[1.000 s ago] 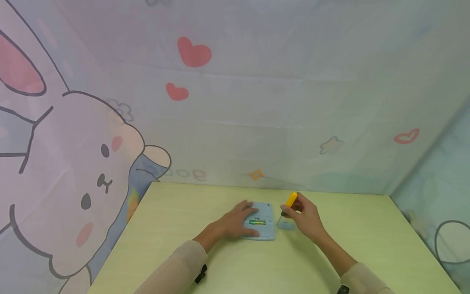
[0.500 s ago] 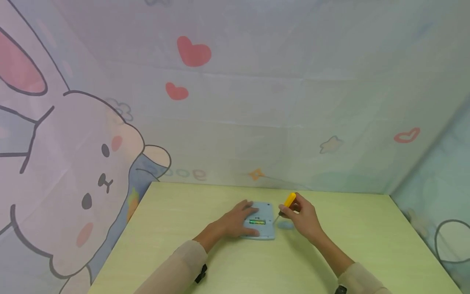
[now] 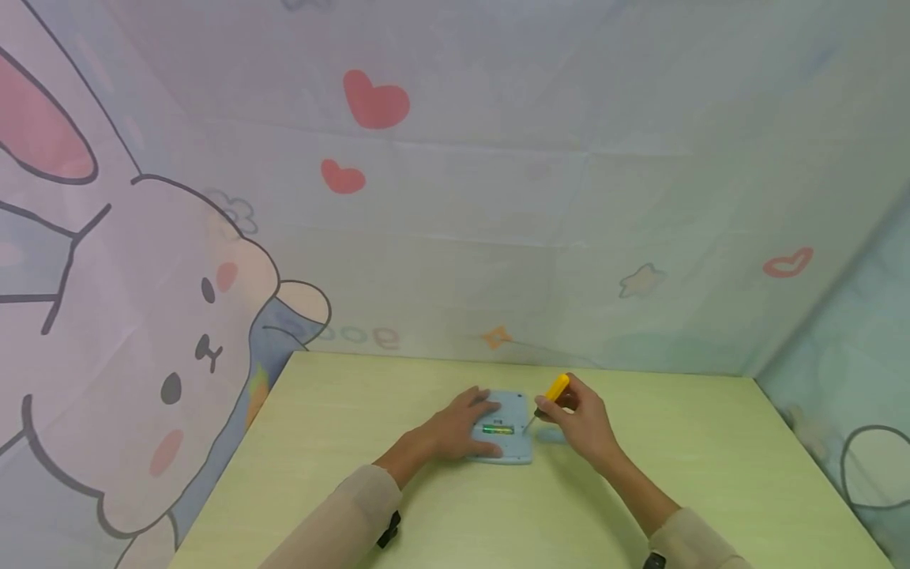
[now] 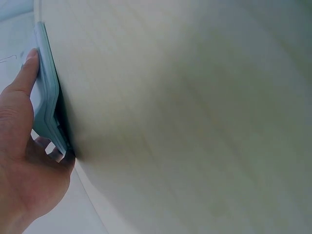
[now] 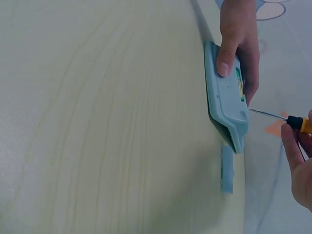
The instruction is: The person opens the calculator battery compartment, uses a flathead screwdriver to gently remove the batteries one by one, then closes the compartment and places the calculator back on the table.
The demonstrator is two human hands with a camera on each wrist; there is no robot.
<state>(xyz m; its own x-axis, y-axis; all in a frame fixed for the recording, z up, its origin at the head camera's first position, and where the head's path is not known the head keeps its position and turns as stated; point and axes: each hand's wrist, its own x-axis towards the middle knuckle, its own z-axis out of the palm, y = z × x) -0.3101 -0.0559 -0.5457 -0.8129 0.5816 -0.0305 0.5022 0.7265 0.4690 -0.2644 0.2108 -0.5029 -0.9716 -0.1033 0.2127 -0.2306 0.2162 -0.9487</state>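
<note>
A light-blue, wedge-shaped calculator lies back side up on the table, a green battery showing in its uncovered compartment. My left hand holds its left end, with the thumb on the back face and other fingers round the far side. In my right hand I pinch a screwdriver with a yellow handle and black collar. Its thin shaft slants down to the calculator's right edge, the tip close over the back. A small light-blue battery cover lies just right of the calculator.
The pale wooden table ends at a printed cloth backdrop with a rabbit and hearts. A dark cable loop shows at the far right.
My right hand has moved left with the screwdriver, bringing its tip from above the small cover to the calculator's right edge. The left hand and the calculator have stayed put.
</note>
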